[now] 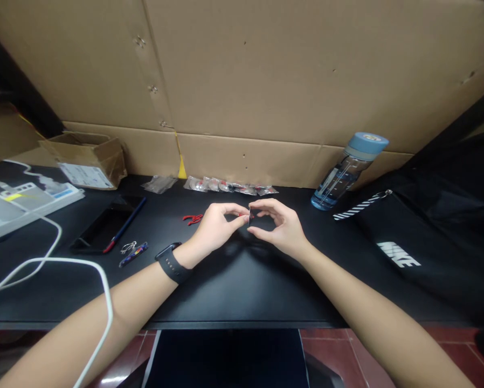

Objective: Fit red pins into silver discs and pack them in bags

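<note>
My left hand (215, 226) and my right hand (278, 226) meet above the middle of the black table (234, 285), fingers pinched together. Between the fingertips sits a small thin dark part with a bit of red (249, 215); it is too small to name. Both hands seem to grip it. A black watch (172, 262) is on my left wrist. A small red piece (192, 219) lies on the table just left of my left hand. A row of small clear bags (229, 187) with red and silver parts lies behind the hands by the cardboard wall.
A blue water bottle (349, 170) leans at the back right. A black bag (423, 237) with a striped strap fills the right side. At left: a phone (104, 229), a pen, a keychain (133, 253), a white cable (56, 261), a power strip (19, 202), a cardboard box (88, 159).
</note>
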`<state>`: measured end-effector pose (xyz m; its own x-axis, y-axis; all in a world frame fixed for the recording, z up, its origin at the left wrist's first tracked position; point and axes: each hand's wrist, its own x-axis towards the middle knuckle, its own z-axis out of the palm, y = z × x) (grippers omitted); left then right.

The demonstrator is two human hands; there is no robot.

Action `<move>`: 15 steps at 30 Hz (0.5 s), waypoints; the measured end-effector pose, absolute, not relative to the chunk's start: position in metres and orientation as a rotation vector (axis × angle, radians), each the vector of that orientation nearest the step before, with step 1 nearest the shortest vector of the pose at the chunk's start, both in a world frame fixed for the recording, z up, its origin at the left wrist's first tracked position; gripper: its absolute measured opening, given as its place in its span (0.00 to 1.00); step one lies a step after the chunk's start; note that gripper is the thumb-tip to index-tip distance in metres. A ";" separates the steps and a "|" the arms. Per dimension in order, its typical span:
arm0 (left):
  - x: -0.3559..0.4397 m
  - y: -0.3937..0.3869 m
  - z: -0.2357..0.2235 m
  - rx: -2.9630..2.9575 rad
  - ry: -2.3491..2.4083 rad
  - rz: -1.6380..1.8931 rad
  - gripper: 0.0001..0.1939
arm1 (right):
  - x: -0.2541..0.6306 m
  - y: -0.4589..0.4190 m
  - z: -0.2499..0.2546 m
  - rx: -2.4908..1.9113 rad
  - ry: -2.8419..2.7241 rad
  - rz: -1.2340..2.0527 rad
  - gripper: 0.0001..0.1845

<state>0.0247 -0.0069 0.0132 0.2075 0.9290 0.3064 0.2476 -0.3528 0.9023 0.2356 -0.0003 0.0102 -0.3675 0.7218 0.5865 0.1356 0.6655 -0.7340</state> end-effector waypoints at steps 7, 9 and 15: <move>0.026 -0.011 0.010 1.915 1.133 1.326 0.04 | 0.230 -0.006 0.013 -0.726 -1.657 0.940 0.30; 0.024 -0.013 0.012 2.072 1.173 1.337 0.04 | 0.229 -0.007 0.013 -0.750 -1.610 0.994 0.30; 0.022 -0.015 0.020 2.373 1.255 1.300 0.06 | 0.227 -0.007 0.015 -0.841 -1.428 1.291 0.29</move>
<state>0.0216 -0.0151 0.0196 0.2703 0.7344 0.6226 0.5962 -0.6355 0.4907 0.2267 -0.0074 0.0149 -0.2644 0.9399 0.2159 -0.1206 0.1899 -0.9744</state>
